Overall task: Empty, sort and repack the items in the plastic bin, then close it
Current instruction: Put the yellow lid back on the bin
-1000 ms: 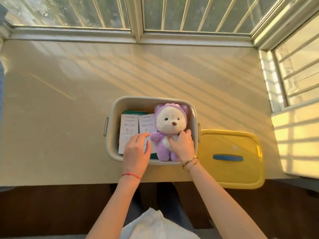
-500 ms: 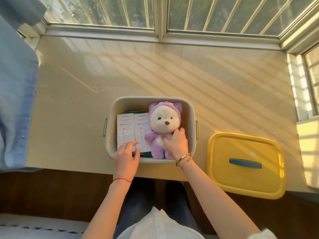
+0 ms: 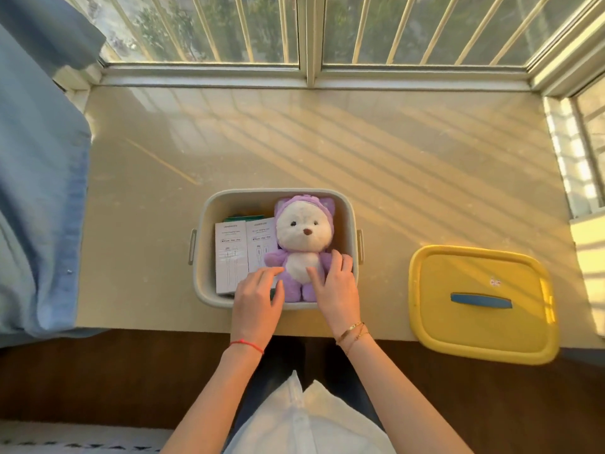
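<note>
A grey plastic bin [image 3: 209,208] stands open near the front edge of the beige sill. Inside lies a purple-and-white plush bear [image 3: 302,237] on the right, face up. Two white cable boxes [image 3: 242,253] lie side by side on the left, over something green. My right hand [image 3: 337,286] rests on the bear's belly and right side, fingers spread. My left hand [image 3: 258,296] lies over the bin's front rim, fingertips on the bear's left paw and the nearer box. Neither hand has closed around anything. The yellow lid [image 3: 481,303] with a blue handle lies flat to the right of the bin.
A blue cloth [image 3: 36,198] hangs over the sill's left end. Barred windows [image 3: 307,27] close the far and right sides. The lid overhangs the sill's front edge slightly. My lap and white garment are below.
The camera has shifted left and back, so the lid sits farther right in view. My left hand has moved right from the boxes toward the bear's paw; my right hand stays on the bear.
</note>
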A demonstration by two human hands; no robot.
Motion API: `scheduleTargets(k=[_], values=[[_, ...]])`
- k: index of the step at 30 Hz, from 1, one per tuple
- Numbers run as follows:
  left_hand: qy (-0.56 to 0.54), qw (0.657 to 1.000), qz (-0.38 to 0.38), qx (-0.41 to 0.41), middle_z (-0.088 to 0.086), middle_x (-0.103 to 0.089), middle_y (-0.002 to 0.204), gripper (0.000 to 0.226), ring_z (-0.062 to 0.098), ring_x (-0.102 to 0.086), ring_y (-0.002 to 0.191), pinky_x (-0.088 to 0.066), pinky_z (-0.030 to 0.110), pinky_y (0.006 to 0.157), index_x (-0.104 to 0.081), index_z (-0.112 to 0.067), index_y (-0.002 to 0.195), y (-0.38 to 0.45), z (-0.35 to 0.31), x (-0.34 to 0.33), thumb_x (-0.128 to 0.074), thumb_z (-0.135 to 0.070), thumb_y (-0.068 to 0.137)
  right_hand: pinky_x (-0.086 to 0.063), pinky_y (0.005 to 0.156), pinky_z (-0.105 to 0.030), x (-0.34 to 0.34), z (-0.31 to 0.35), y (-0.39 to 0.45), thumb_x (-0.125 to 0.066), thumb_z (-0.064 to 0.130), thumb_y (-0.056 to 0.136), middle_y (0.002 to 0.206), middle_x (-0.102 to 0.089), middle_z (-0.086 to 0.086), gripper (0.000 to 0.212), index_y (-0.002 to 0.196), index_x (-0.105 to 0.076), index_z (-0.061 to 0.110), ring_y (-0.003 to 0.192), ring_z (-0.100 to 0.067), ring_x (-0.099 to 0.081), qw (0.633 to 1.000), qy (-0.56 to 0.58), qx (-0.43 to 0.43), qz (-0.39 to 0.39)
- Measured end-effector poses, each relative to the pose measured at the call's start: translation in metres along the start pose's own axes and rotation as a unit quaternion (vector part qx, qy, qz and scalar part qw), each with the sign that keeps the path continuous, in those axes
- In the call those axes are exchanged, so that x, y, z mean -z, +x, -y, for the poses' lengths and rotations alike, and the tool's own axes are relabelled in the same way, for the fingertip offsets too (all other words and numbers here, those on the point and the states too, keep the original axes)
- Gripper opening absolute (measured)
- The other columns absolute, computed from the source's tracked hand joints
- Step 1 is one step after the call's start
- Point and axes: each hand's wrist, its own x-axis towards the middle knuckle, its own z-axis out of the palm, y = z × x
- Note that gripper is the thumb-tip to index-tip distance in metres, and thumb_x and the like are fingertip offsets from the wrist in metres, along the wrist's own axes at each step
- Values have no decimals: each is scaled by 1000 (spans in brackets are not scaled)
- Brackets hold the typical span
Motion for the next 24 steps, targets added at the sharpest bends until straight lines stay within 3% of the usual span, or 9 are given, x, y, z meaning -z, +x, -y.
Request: scheduleTargets(k=[2, 5, 8, 12, 14, 17, 24], values=[[-11, 1000, 0, -30, -1, -67, 102, 23, 14, -62, 94, -48, 28, 84, -64, -16, 111, -5, -15, -6, -62, -17, 88, -43, 86, -13, 18, -8, -15, -52, 40, 94, 119, -50, 2, 40, 127, -47, 17, 107, -11, -53, 997, 15, 62, -39], [-27, 996, 3, -84, -1, -66, 106, 23, 10, -61, 99, -49, 26, 90, -64, -15, 113, -16, -46, -22, -61, -19, 90, -41, 98, -18, 54, -39, -43, -53, 33, 95, 121, -54, 2, 39, 129, -52, 14, 114, -10, -49, 992, -5, 92, -85], [-49, 991, 31, -121, -3, -65, 108, 24, 7, -59, 102, -48, 23, 94, -64, -16, 113, -31, -82, -47, -62, -17, 89, -44, 98, -24, 86, -106, -69, -53, 30, 95, 119, -57, 0, 37, 127, -56, 12, 114, -12, -50, 992, -9, 24, -127], [-40, 986, 96, -131, -3, -65, 108, 26, 9, -60, 102, -50, 30, 92, -63, -17, 115, -42, -116, -95, -61, -17, 89, -49, 95, -41, 120, -209, -93, -56, 23, 94, 114, -60, -5, 31, 122, -58, 10, 111, -19, -51, 983, -23, -107, -147], [-26, 984, 137, -114, -4, -64, 112, 29, 9, -58, 105, -50, 30, 94, -60, -18, 120, -46, -132, -126, -59, -20, 91, -46, 97, -41, 138, -257, -99, -55, 23, 94, 116, -60, -9, 32, 122, -58, 7, 113, -25, -50, 971, -30, -180, -156], [-26, 979, 192, -54, -5, -57, 124, 37, 7, -55, 111, -39, 16, 96, -53, -17, 130, -50, -157, -173, -54, -25, 94, -44, 96, -41, 166, -324, -100, -51, 25, 96, 120, -57, -13, 37, 127, -54, 5, 114, -28, -48, 947, -42, -270, -169], [-57, 964, 238, 108, 11, -41, 131, 64, 20, -47, 117, -36, 26, 100, -29, -3, 146, -41, -193, -258, -59, -18, 91, -42, 97, -39, 192, -416, -63, -52, 27, 97, 132, -49, -17, 43, 134, -47, 5, 119, -31, -47, 919, -9, -363, -157]])
